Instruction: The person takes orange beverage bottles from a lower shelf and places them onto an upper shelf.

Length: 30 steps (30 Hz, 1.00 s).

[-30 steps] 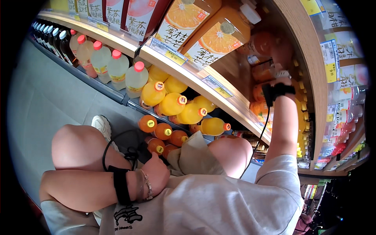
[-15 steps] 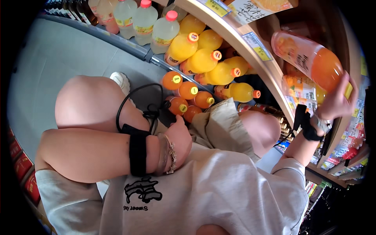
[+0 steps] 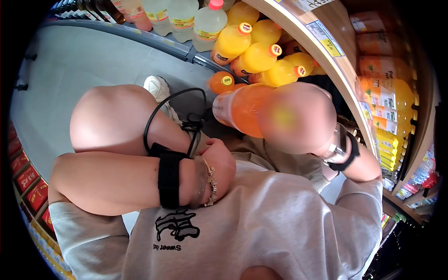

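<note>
A large bottle of orange drink hangs tilted over my lap, its base toward the floor bottles at the left. My right hand is closed around its cap end; a blur covers most of the fingers. Just beyond the held bottle, an orange bottle with a yellow cap stands on the floor; others beside it are mostly hidden. My left hand lies bent at the wrist against my lap, near a black cable. Its thumb side shows, but the other fingers are hidden.
Yellow drink bottles and pale bottles with pink caps line the low shelf ahead. A curved wooden shelf edge rises at the right, with orange bottles lying stacked behind it. Red packages stand at the far left.
My right hand has brought the orange drink bottle from the right-hand shelf down and left, over the floor bottles. The left hand stays by my lap.
</note>
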### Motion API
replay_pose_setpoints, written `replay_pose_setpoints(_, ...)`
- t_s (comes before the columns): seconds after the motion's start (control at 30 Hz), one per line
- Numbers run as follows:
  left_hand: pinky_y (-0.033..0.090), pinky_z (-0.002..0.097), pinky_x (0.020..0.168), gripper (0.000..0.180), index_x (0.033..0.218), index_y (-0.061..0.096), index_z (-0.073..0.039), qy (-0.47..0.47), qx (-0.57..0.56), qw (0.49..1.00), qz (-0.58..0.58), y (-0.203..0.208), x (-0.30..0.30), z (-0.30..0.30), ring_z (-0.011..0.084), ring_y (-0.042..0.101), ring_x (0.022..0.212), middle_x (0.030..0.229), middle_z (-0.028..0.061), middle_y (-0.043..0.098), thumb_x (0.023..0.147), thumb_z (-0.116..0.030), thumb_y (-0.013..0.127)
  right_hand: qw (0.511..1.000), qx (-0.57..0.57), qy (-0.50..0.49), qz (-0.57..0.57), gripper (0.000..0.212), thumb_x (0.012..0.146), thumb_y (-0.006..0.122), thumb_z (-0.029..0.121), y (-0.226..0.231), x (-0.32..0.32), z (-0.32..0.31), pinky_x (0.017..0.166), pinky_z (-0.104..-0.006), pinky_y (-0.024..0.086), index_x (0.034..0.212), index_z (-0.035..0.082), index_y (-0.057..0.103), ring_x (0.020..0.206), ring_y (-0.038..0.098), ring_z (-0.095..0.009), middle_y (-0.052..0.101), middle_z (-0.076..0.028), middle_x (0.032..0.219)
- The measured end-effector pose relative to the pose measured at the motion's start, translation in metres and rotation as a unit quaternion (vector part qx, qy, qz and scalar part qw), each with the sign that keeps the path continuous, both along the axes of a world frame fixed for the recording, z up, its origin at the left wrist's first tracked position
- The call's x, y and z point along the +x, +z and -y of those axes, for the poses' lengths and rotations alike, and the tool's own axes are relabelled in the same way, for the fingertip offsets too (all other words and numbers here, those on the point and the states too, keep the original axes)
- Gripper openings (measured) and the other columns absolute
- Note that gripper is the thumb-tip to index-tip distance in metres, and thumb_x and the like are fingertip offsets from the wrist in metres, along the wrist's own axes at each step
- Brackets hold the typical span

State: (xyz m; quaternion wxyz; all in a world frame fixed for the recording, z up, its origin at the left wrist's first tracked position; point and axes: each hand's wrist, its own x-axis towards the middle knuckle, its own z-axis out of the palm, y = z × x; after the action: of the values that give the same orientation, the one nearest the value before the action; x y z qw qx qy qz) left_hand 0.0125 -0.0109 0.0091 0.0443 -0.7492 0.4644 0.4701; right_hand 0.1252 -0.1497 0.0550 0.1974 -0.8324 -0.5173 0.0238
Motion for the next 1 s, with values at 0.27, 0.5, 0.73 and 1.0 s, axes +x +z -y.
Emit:
replay_pose_setpoints(0.27,0.042,0.0399,0.066,0.015,0.070,0.070,-0.008,0.040,-0.113,0.984,0.131,0.003,-0.008,-0.021,0.0216,0.060,0.065,0.064,0.0070,0.062,0.071,-0.018,0.058,0.998,-0.039,0.020,-0.053,0.030,0.075,0.068,0.030,-0.119,-0.002,-0.034,0.050,-0.0398,0.043,0.079,0.008,0.050,0.058,0.057,-0.031,0.055,-0.011,0.060)
replay_pose_setpoints(0.5,0.042,0.0437,0.070,0.017,0.071,0.070,-0.007,0.046,-0.107,0.973,0.198,-0.004,-0.014,-0.022,0.0232,0.060,0.064,0.063,0.0087,0.062,0.073,-0.017,0.056,0.987,-0.113,0.023,-0.111,0.031,0.074,0.067,0.026,-0.187,-0.004,-0.059,0.055,-0.0411,0.046,0.091,0.007,0.049,0.068,0.061,-0.032,0.060,-0.012,0.068)
replay_pose_setpoints(0.73,0.042,0.0457,0.075,0.017,0.073,0.070,-0.006,0.024,-0.090,0.980,0.176,-0.002,-0.011,-0.023,0.0231,0.059,0.063,0.063,0.0082,0.061,0.073,-0.017,0.056,0.955,-0.272,0.045,-0.113,0.026,0.073,0.065,0.018,-0.230,-0.005,-0.066,0.065,-0.0410,0.051,0.092,0.006,0.054,0.080,0.062,-0.033,0.064,-0.014,0.081)
replay_pose_setpoints(1.0,0.042,0.0434,0.076,0.016,0.072,0.069,-0.005,0.040,-0.112,0.977,0.174,-0.010,-0.011,-0.020,0.0229,0.060,0.064,0.063,0.0101,0.062,0.074,-0.015,0.056,0.970,-0.199,0.011,-0.137,0.024,0.076,0.060,0.020,-0.256,-0.013,-0.058,0.063,-0.0423,0.051,0.091,0.004,0.052,0.076,0.062,-0.034,0.064,-0.015,0.077)
